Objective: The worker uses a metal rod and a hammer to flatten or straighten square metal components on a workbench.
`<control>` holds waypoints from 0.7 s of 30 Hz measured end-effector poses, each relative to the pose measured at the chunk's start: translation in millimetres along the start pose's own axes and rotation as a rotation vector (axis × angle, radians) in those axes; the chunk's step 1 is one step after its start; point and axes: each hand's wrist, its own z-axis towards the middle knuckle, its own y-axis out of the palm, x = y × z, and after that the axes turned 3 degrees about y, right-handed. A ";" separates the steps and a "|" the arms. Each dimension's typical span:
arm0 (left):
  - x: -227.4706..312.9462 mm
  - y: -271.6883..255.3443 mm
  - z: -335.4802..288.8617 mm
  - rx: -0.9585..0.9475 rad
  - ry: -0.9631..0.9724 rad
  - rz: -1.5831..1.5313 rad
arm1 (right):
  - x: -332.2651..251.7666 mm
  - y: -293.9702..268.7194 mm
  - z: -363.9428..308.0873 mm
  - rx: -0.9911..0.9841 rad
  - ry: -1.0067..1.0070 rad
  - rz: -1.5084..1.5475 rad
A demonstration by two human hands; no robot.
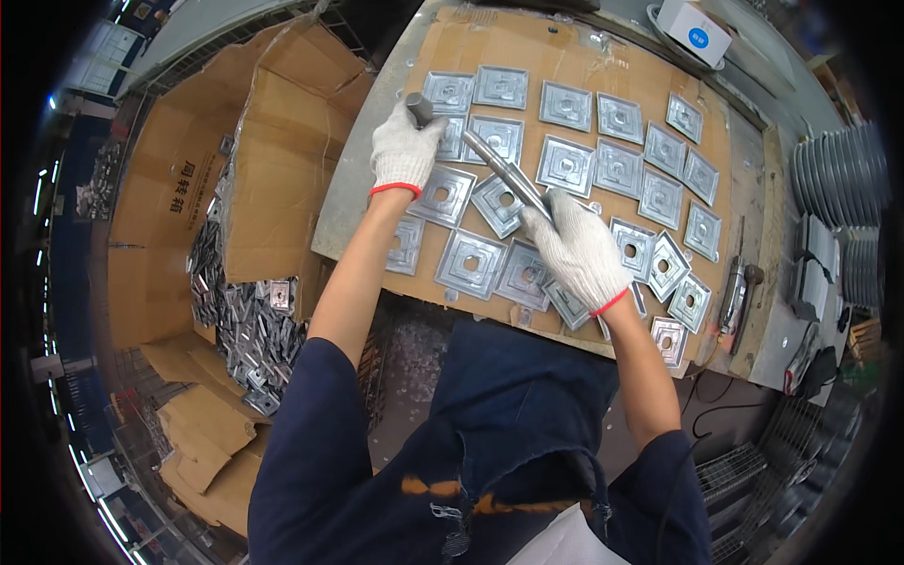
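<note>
My left hand, in a white knit glove with a red cuff, is closed round a thick grey metal cylinder; only its end shows. My right hand, gloved the same way, grips a long shiny metal rod that slants up and left over the plates. Square silver metal plates lie in rough rows on a cardboard sheet across the bench. Nearer ones, such as one plate, have a round hole in the middle. A farther plate shows no open hole. The rod's tip is above the plates.
At left, a large cardboard box holds a heap of small metal plates. A screwdriver-like tool lies along the bench's right side. Beyond are stacked grey discs and a white box.
</note>
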 end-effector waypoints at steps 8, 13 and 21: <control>-7.6 4.7 3.6 -0.029 0.067 0.022 | -56.9 -16.9 34.8 0.248 -0.198 0.105; 4.6 -6.7 0.7 -0.081 -0.040 0.167 | -106.7 -18.6 42.6 0.454 -0.391 0.329; -0.1 -2.3 3.5 -0.091 0.013 0.086 | -42.2 20.3 96.0 0.107 -0.221 -0.293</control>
